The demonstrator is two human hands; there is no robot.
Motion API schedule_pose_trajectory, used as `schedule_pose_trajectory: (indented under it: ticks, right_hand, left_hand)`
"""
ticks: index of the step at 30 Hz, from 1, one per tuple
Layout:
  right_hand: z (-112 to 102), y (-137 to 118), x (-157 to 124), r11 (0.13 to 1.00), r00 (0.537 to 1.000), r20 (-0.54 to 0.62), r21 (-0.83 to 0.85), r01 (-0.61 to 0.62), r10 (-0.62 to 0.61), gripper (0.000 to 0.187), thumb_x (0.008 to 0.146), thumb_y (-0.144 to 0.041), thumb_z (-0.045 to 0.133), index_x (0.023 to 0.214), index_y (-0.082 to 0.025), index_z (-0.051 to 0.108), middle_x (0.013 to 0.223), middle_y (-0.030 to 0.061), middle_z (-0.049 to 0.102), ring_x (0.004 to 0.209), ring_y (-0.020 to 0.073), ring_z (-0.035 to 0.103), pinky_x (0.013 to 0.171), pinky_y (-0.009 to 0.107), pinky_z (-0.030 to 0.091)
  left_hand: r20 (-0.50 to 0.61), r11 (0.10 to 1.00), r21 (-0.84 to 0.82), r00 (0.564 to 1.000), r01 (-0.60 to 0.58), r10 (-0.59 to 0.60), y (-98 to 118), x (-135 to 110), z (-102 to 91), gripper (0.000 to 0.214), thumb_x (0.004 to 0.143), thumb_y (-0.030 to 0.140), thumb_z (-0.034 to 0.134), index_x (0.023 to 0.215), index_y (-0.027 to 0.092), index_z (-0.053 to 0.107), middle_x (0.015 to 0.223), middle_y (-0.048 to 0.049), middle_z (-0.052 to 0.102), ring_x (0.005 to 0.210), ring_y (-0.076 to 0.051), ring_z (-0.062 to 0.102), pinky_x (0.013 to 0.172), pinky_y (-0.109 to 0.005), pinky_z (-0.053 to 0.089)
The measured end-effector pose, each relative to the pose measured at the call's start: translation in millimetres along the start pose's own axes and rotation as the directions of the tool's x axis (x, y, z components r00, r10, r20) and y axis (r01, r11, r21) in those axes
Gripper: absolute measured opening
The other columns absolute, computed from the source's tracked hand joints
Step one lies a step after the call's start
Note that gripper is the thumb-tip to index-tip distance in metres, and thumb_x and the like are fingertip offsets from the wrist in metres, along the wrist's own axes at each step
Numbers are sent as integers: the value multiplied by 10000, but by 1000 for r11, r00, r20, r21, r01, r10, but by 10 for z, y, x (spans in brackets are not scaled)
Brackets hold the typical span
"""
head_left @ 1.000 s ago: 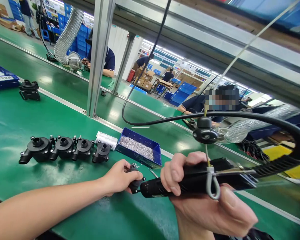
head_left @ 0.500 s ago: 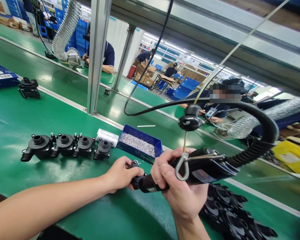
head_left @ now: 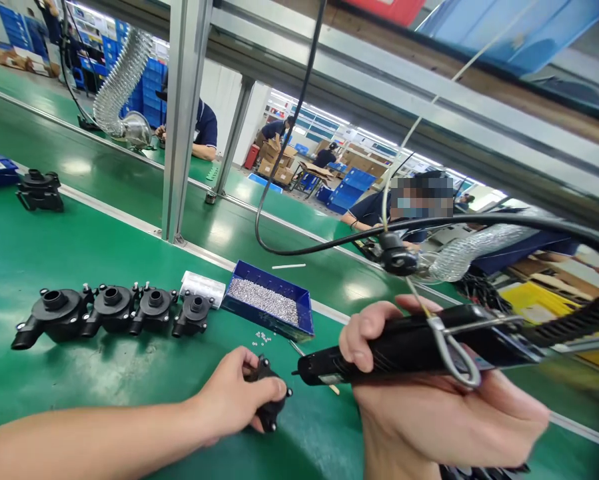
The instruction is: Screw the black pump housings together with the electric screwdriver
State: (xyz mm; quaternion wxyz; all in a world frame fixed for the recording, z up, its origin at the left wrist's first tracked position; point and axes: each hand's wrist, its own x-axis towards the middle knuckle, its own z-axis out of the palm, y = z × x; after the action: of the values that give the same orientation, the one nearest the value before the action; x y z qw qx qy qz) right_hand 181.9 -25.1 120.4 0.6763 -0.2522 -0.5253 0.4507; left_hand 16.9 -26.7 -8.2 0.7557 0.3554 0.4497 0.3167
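My left hand point(head_left: 234, 397) is closed around a small black pump housing point(head_left: 268, 400) resting on the green belt point(head_left: 79, 373). My right hand point(head_left: 429, 407) grips a black electric screwdriver point(head_left: 404, 347), held level with its tip pointing left, a short gap from the housing. The screwdriver hangs from a thin cord with a steel loop point(head_left: 454, 353), and a thick black cable point(head_left: 529, 223) arcs away from its rear. A blue tray of small silver screws point(head_left: 266, 303) stands just beyond my left hand, with a few loose screws point(head_left: 262, 338) on the belt.
A row of several black pump housings point(head_left: 112, 310) lies to the left, one more housing point(head_left: 39, 190) farther back. A metal post point(head_left: 179, 120) rises behind them. Across the line sit other workers point(head_left: 409, 207) and a silver flexible duct point(head_left: 119, 80).
The screwdriver tip has drawn back to the right, off the housing. My left hand and the housing have shifted slightly nearer to me. The view has swung, hiding the pile of black parts at lower right.
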Motion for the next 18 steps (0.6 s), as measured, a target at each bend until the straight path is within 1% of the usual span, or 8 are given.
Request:
schedule_pose_trajectory:
  ticks: [4, 9, 11, 15, 16, 18]
  right_hand:
    - [57, 115, -12, 996, 999, 30, 82, -34, 32, 448, 830, -526, 597, 1148, -232, 714, 830, 92, 662, 562, 217, 561, 531, 357, 421]
    - [100, 184, -15, 981, 993, 46, 157, -116, 110, 428, 804, -526, 642, 1116, -243, 716, 835, 86, 681, 581, 228, 586, 555, 357, 429]
    - [91, 198, -11, 978, 991, 57, 168, -126, 118, 422, 818, -516, 624, 1117, -233, 717, 848, 93, 686, 588, 230, 595, 563, 361, 433]
    - [95, 238, -18, 980, 986, 98, 132, -148, 136, 457, 849, -548, 602, 1158, -224, 693, 885, 103, 686, 619, 226, 612, 567, 359, 454]
    - [108, 253, -23, 983, 983, 114, 103, -152, 140, 471, 844, -575, 624, 1162, -233, 684, 887, 95, 682, 621, 218, 610, 561, 350, 457]
    - [151, 291, -35, 992, 982, 158, 50, -116, 107, 440, 825, -587, 712, 1119, -262, 670, 834, 44, 663, 554, 162, 565, 504, 298, 437]
  left_hand:
    - [11, 1000, 2, 1000, 11, -11, -106, -64, 89, 335, 771, 239, 772, 900, 209, 464, 837, 38, 574, 562, -86, 576, 439, -221, 541]
    - [31, 999, 4, 999, 36, -36, -68, -71, 104, 313, 779, 183, 727, 880, 218, 433, 794, 67, 536, 514, -66, 529, 431, -220, 526]
    - [28, 999, 2, 999, 40, -40, -48, -77, 107, 310, 783, 162, 717, 877, 219, 427, 794, 70, 533, 519, -67, 532, 430, -220, 524]
    - [22, 998, 2, 998, 60, -60, -26, -88, 127, 311, 796, 136, 704, 873, 225, 416, 781, 81, 535, 498, -62, 524, 419, -215, 504]
    - [20, 998, 2, 998, 65, -65, -23, -88, 132, 313, 797, 132, 704, 872, 226, 415, 770, 86, 534, 488, -60, 516, 416, -215, 500]
    - [15, 998, -1, 997, 70, -70, -19, -82, 141, 320, 794, 125, 707, 869, 229, 414, 742, 95, 529, 477, -61, 509, 411, -215, 496]
